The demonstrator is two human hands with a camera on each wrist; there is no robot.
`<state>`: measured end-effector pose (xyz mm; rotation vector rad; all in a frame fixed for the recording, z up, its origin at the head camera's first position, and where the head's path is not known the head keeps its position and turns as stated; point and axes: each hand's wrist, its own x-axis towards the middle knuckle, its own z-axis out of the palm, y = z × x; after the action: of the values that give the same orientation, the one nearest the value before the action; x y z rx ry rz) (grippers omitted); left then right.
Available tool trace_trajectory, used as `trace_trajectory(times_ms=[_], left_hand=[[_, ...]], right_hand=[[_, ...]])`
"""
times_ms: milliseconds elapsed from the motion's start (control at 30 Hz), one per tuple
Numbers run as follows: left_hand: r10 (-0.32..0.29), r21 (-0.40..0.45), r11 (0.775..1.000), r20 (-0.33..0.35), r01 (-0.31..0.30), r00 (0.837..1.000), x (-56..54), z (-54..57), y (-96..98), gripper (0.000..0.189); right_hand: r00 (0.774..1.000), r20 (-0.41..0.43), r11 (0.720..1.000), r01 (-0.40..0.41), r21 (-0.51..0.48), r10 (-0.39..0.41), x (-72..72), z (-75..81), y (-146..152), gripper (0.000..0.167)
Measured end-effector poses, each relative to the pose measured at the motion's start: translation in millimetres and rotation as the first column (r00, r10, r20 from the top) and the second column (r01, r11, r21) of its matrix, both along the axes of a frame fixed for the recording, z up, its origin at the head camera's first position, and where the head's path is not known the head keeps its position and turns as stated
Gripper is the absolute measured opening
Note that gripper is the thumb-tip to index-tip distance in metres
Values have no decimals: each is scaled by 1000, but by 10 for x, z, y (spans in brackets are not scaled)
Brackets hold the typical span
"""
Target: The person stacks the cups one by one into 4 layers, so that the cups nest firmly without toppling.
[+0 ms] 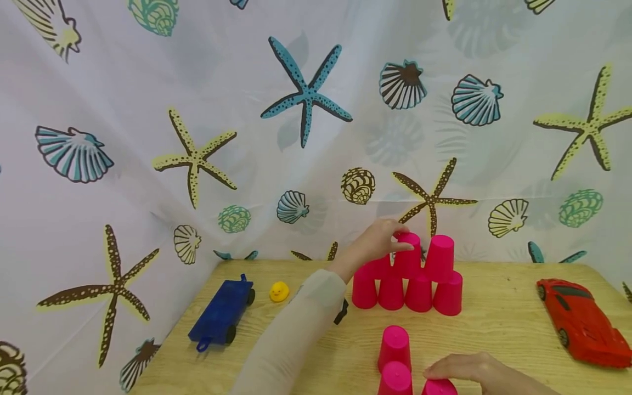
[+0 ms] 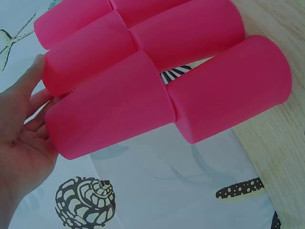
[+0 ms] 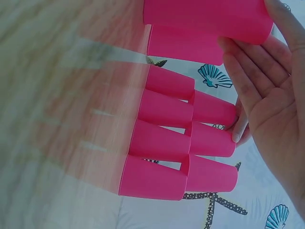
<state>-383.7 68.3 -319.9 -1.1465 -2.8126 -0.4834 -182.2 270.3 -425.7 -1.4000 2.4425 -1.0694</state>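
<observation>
Upside-down pink cups stand stacked at the back of the table, a bottom row of several cups (image 1: 418, 296) with three on top. With thumb and fingers, my left hand (image 1: 380, 241) grips the middle upper cup (image 1: 407, 266) near its closed end. The left wrist view shows that hand (image 2: 24, 129) at the cups' closed ends, some fingers hidden behind them. Nearer me, my right hand (image 1: 479, 370) holds another pink cup (image 1: 439, 388) by its top, thumb and fingers on opposite sides in the right wrist view (image 3: 205, 16). Two more pink cups (image 1: 395, 351) stand left of it.
A blue toy trailer (image 1: 222, 312) and a yellow rubber duck (image 1: 279, 291) are on the left of the wooden table (image 1: 494, 323). A small black object (image 1: 341, 311) shows beside the left sleeve. On the right sits a red toy car (image 1: 582, 323). A shell-patterned curtain (image 1: 316, 164) hangs behind.
</observation>
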Motion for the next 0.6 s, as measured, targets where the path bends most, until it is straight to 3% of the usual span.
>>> trace_trajectory(times_ms=[333,467,600], left_hand=[[27,2,1000,30,-28,999,-30,0,-27,49],[31,77,996,42,-35,999,-30,14,-110,58],[9,204,979,-25,-4,1000,17,38,-248,57]], right_hand=[[1000,15,1000,11,-2,-11,2,-23,15,51],[1000,-21,1000,13,-27,-14,17,-36,66,53],[991,15,990,133,-40,-133,73,-8,183,53]])
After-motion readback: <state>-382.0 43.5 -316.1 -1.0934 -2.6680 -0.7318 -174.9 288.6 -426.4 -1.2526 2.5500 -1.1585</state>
